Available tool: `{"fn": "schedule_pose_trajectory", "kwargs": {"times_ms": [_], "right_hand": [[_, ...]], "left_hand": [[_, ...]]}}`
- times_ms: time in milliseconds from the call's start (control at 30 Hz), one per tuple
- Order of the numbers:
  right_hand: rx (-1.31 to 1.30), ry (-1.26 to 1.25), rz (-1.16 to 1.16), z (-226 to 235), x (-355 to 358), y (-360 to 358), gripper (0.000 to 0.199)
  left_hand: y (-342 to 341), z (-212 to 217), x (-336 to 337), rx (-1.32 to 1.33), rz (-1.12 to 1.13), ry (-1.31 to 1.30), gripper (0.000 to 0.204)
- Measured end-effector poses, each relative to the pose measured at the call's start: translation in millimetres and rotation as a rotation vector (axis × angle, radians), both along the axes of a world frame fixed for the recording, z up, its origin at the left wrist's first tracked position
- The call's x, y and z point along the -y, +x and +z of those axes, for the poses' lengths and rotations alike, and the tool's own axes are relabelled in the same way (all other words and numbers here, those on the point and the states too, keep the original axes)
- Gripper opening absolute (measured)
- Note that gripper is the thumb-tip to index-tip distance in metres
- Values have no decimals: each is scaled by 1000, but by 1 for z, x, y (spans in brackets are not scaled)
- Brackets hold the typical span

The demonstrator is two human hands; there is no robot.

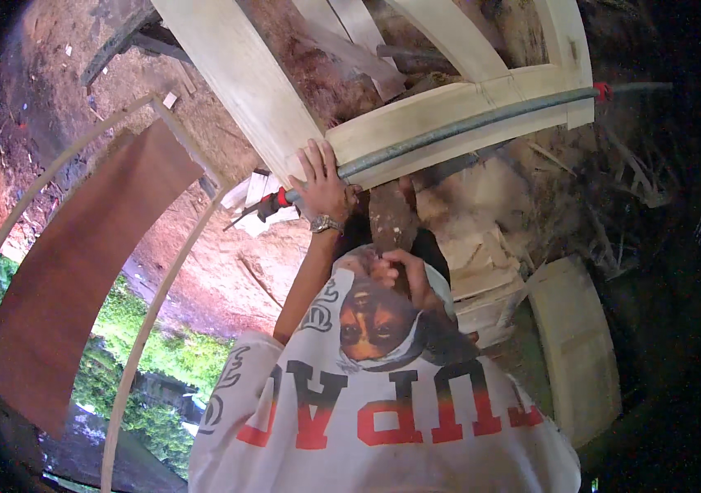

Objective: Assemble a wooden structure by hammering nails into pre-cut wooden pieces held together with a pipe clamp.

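Note:
My left hand point(322, 187), with a wristwatch on it, is wrapped around the near end of a long grey metal bar point(465, 125) beside its red fitting point(282, 198). The bar lies along the curved rail of a pale wooden frame point(416, 123), and my fingers press on the joint where this rail meets a straight pale board point(239, 78). My right hand point(404, 273) is closed just above my chest on the lower end of a rough brown wooden piece point(390, 215) that stands up toward the frame. My white printed shirt point(383, 411) fills the bottom.
A brown panel point(79, 271) in a thin pale arched frame leans at the left. Pale wood offcuts point(482, 246) are stacked under the frame, and a pale panelled door piece point(576, 345) lies at the right. Reddish earth floor point(227, 263) and greenery point(153, 345) show below left.

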State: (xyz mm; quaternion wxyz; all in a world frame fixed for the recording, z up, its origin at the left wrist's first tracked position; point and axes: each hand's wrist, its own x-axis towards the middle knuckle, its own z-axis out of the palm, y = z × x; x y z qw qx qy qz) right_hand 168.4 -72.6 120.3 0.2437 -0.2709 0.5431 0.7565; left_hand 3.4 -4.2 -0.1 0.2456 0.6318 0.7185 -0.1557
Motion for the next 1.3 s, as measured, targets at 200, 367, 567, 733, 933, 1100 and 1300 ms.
{"fn": "schedule_pose_trajectory", "kwargs": {"times_ms": [200, 367, 567, 733, 933, 1100, 1300], "right_hand": [[-48, -102, -142, 5, 41, 23, 18], [164, 105, 42, 4, 16, 16, 16], [-25, -23, -169, 13, -6, 19, 17], [99, 64, -188, 13, 26, 51, 24], [275, 6, -232, 0, 86, 135, 21], [347, 11, -285, 13, 107, 178, 21], [644, 29, -311, 5, 101, 209, 16]], "left_hand": [[-1, -8, 5, -25, -17, 57, 106], [-3, -13, 11, -45, -30, 121, 107], [3, -1, 2, 53, 19, -3, 109], [-4, 0, 9, 119, 48, 60, 110], [-11, -10, 9, 222, 114, 106, 105], [-27, -21, 19, 280, 73, 178, 101], [-6, 5, 2, 241, 125, 61, 110]]}}
